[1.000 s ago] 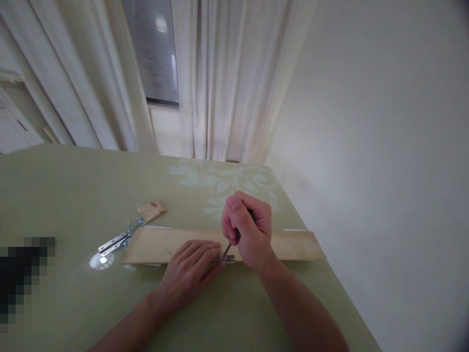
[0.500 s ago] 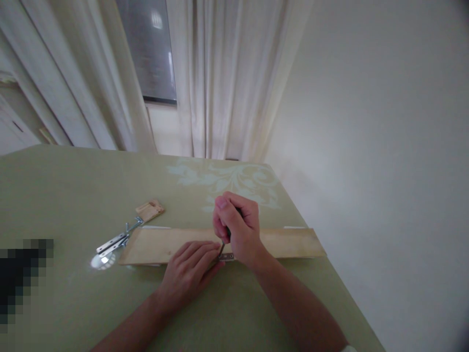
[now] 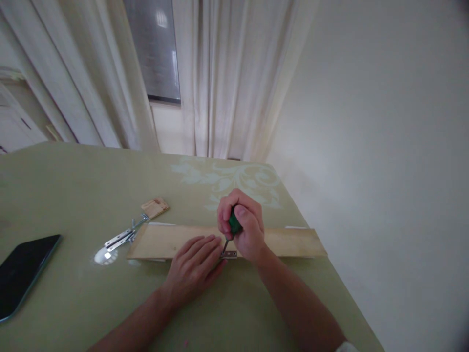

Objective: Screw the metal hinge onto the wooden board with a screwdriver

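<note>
- The right hand (image 3: 244, 230), just below the middle of the frame, is curled tight round a green-handled screwdriver (image 3: 233, 226); its thin metal shaft slants down to a small flat metal hinge plate (image 3: 229, 254).
- That hinge plate sits at the near edge of a long pale wooden board (image 3: 293, 242), which lies flat across the olive-green worktop (image 3: 73, 303) and runs from left of centre out toward the right.
- The left hand (image 3: 196, 266) lies flat, fingers spread a little and holding nothing, pressing on the board just left of the hinge plate, its fingertips close to the screwdriver tip.
- Left of the board, a silver metal hinge with loose screws (image 3: 122, 237) rests on the worktop, touching or very nearly touching the board's end; I cannot tell which.
- Just beyond it, toward the middle of the frame, lies a small tan wooden offcut (image 3: 154, 207).
- At the lower left edge of the frame, a dark flat phone (image 3: 22, 274) lies well apart from the work.
- Pale curtains (image 3: 227, 73) and a dark window fill the upper part of the frame.
- My worry: the shaft is tilted, so the tip could jump out of the screw head and chew it, or skid toward the left hand's fingertips so near.
- The hinge plate is small and right at the board's edge; if the flat hand eases off, the board could shift and the plate could creep out of line.
</note>
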